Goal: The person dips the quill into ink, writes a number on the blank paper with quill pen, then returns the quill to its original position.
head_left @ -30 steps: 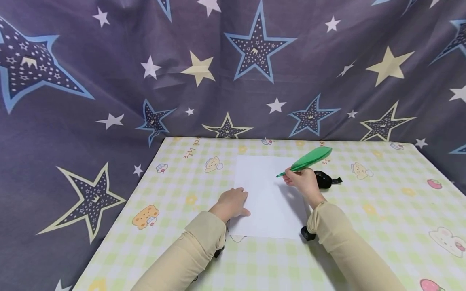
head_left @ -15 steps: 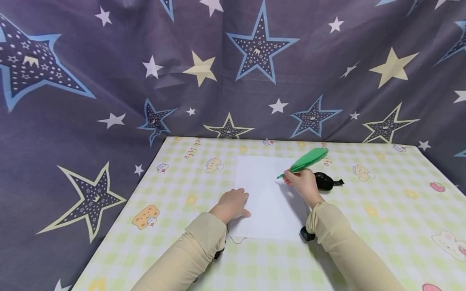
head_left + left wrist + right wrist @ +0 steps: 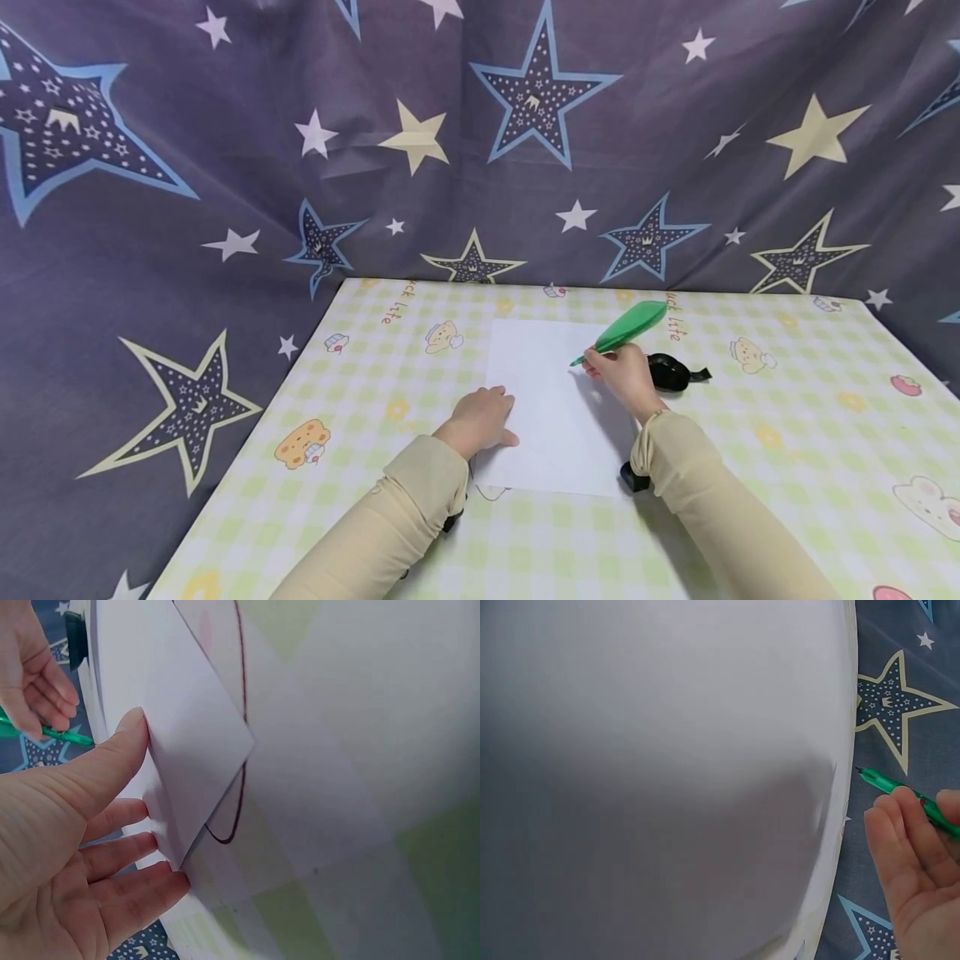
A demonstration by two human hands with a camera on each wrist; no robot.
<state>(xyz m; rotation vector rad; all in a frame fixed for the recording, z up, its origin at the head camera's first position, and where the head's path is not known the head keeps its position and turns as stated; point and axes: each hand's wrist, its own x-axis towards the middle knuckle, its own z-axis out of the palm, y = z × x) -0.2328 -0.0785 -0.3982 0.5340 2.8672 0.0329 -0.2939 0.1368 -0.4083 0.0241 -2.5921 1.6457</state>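
A white sheet of paper (image 3: 551,433) lies on the checked tablecloth. My left hand (image 3: 482,419) rests on its left edge with fingers spread, and the left wrist view has these fingers (image 3: 124,855) fairly straight along the paper. Above the sheet's upper right part, my right hand (image 3: 622,375) pinches a green feather pen (image 3: 630,327) between thumb and fingers. Its dark tip points left and down. In the right wrist view the pen (image 3: 889,784) shows its tip apart from the paper.
Just right of my right hand lies a rounded black object (image 3: 670,372) with a short tab; its kind is unclear. The tablecloth (image 3: 817,467) has cartoon prints. A dark star-patterned curtain (image 3: 480,200) hangs behind the table and along its left.
The green feather pen has tipped slightly, its feather end swinging a little left. My left hand keeps its place on the paper. The head view has shifted slightly.
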